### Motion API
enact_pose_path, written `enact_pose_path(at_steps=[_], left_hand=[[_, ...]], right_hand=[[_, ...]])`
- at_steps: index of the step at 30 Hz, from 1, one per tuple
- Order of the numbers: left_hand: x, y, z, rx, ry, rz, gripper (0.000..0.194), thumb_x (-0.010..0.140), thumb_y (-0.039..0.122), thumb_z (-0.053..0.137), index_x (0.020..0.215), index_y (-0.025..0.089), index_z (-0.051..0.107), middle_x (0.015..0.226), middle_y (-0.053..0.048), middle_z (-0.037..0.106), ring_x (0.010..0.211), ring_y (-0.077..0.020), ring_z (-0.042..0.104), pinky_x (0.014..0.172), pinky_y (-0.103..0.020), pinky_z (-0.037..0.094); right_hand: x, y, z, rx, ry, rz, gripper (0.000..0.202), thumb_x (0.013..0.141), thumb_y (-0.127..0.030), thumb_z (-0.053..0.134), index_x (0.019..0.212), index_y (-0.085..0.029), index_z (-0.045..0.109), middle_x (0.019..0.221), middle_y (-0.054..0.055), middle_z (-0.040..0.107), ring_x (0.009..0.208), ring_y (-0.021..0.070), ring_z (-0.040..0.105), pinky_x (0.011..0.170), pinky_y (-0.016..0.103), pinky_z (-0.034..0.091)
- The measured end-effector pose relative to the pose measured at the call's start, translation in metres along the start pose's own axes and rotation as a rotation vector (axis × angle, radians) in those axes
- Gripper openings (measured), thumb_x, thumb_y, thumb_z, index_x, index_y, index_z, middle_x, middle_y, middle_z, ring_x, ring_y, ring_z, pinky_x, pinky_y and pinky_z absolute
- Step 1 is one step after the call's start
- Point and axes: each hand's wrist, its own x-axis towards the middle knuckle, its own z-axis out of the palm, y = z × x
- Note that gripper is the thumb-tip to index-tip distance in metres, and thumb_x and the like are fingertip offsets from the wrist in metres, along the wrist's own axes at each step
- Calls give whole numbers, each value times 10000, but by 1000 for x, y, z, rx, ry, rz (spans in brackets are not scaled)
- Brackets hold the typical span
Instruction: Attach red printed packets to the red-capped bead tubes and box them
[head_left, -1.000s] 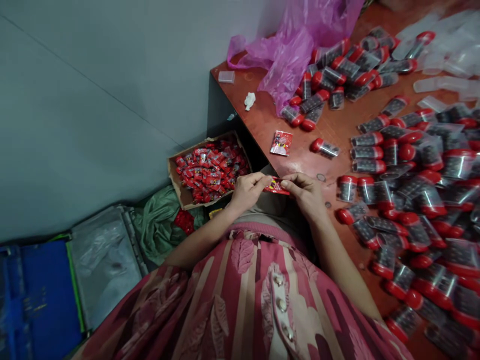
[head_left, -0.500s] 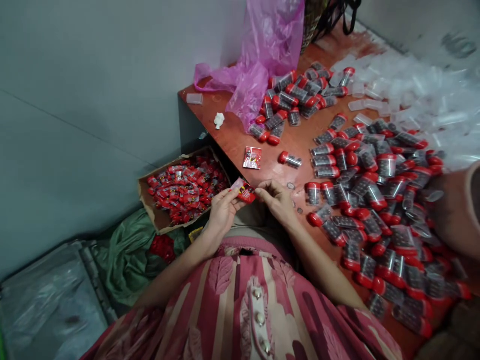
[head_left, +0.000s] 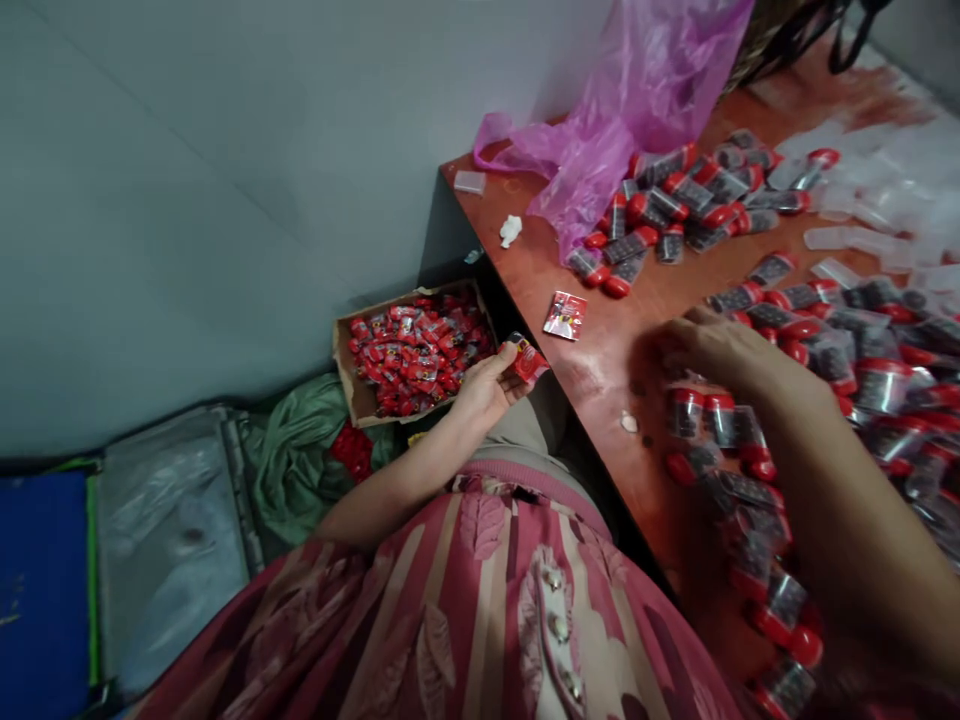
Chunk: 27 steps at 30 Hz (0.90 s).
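Note:
My left hand [head_left: 487, 390] pinches a small red packet [head_left: 529, 360] near the table's edge, beside the box of red packets. Out over the orange-red table [head_left: 600, 390], my right hand [head_left: 701, 345] reaches among small clear containers with red caps and dark contents [head_left: 757, 330]. Its fingers are blurred and partly shadowed, so what they touch or hold cannot be made out. One flat red packet [head_left: 565, 316] lies alone on the table between the two hands.
A carton [head_left: 352, 395] of red packets stands left of the table. A pink plastic bag [head_left: 592, 150], a white crumpled scrap [head_left: 511, 231] and many clear empty tubes [head_left: 862, 240] lie on the table. Green cloth [head_left: 289, 460] and a blue case [head_left: 45, 580] are lower left.
My right hand has left the packet in my left hand and moved right, over the containers. The single capped container near the flat packet no longer shows. The view has turned left.

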Motion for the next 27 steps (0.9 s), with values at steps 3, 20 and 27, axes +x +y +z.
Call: enact_pose_path(at_steps=[3,20,27], left_hand=[[6,0,-1,-64,20,-8,192,755,294,712,800,120,645,708,-47,676,576,-115,628,555,-232,522],[10,-23,13,-241,-55,68,91,820,234,639,800,146,629,755,-19,680,679,-112,645,766,-274,521],[6,-25,15,-253,-92,111,128,789,247,672,828,131,632,792,-33,688,708,-118,652,797,-282,520]], right_hand=[[-7,1,-16,-160,-183,74,184,537,-186,817,557,-222,637,516,-34,465,454,91,392,581,357,369],[-119,-165,85,1009,388,474,243,722,-342,722,870,-201,592,814,-9,601,656,109,583,638,277,557],[-119,-162,90,1018,459,481,272,719,-359,720,868,-182,576,816,-4,590,672,110,576,608,266,550]])
